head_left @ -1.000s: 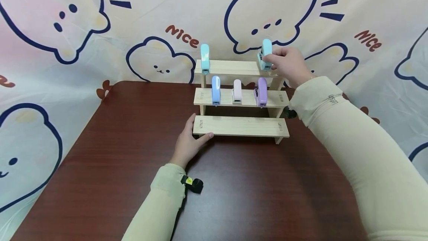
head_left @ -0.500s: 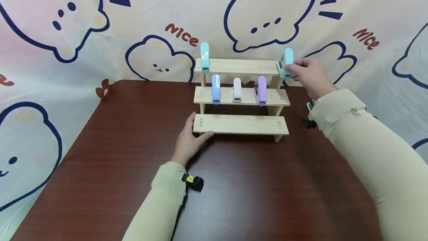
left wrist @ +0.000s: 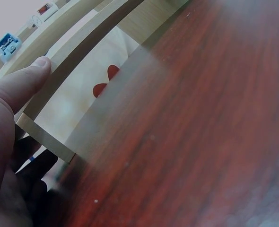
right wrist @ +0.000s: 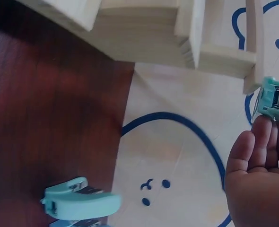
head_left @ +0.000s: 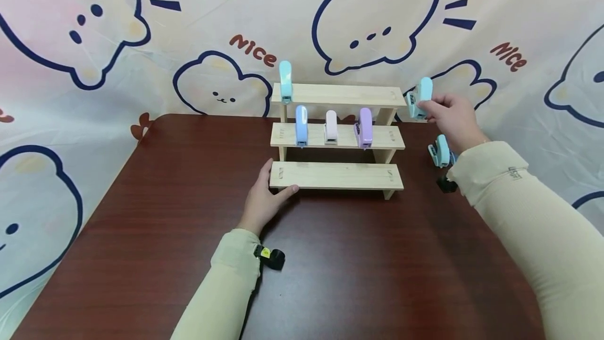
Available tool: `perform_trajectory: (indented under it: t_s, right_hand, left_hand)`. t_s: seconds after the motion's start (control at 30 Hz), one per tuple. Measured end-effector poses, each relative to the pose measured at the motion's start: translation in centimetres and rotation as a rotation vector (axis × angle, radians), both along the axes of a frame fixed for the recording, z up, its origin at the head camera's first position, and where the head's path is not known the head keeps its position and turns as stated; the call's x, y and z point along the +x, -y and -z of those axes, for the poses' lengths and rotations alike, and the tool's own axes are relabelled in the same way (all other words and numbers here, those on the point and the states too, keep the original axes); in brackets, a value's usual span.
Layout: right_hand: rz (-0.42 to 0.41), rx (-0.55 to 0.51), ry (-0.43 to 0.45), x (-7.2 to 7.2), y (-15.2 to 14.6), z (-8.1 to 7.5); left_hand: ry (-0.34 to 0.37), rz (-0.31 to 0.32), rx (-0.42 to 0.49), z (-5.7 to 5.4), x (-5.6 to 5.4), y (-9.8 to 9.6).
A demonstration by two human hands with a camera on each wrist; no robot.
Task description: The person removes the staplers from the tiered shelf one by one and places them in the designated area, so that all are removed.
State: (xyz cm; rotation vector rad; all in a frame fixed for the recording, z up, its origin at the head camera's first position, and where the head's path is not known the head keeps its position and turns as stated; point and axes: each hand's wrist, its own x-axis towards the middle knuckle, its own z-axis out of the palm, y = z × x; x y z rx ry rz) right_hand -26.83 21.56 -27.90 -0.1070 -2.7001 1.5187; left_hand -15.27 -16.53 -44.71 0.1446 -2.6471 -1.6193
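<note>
My right hand [head_left: 456, 119] pinches a light teal stapler [head_left: 425, 93] in the air, just right of the top tier of a three-tier wooden display stand [head_left: 337, 176]. In the right wrist view its spring end [right wrist: 277, 98] faces the camera. With thumb in front and fingers round the side, my left hand [head_left: 262, 202] grips the bottom tier's left end. Another teal stapler [head_left: 285, 82] stands at the top tier's left end. On the middle tier stand a blue stapler [head_left: 301, 126], a white stapler [head_left: 331, 127] and a purple stapler [head_left: 364, 128].
Right of the stand, a teal stapler [head_left: 442, 151] sits on the dark wooden table [head_left: 358, 266], beside a bluish one [right wrist: 78, 223] that is partly hidden. A cartoon-printed cloth [head_left: 203, 9] hangs behind the table.
My right hand has carried the teal stapler from the top tier's right end off to the right and slightly down. This uncovers the stapler on the table. My left hand keeps its place.
</note>
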Motion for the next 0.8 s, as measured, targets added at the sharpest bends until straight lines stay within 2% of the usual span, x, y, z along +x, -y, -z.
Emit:
perform_trajectory:
  t_s: [0.2, 0.4, 0.57, 0.8]
  right_hand:
    - [0.010, 0.071, 0.033, 0.2, -1.3, 2.0]
    - [0.024, 0.081, 0.116, 0.5, -2.4, 5.3]
    - [0.028, 0.132, 0.185, 0.8, -3.3, 7.7]
    - [0.040, 0.157, 0.211, 0.7, -4.2, 9.6]
  left_hand:
    - [0.008, -0.005, -0.007, 0.1, 0.1, 0.2]
    - [0.017, -0.004, -0.010, -0.1, 0.1, 0.1]
    - [0.019, 0.001, -0.003, -0.1, 0.1, 0.0]
    - [0.010, -0.001, -0.003, -0.2, 0.1, 0.0]
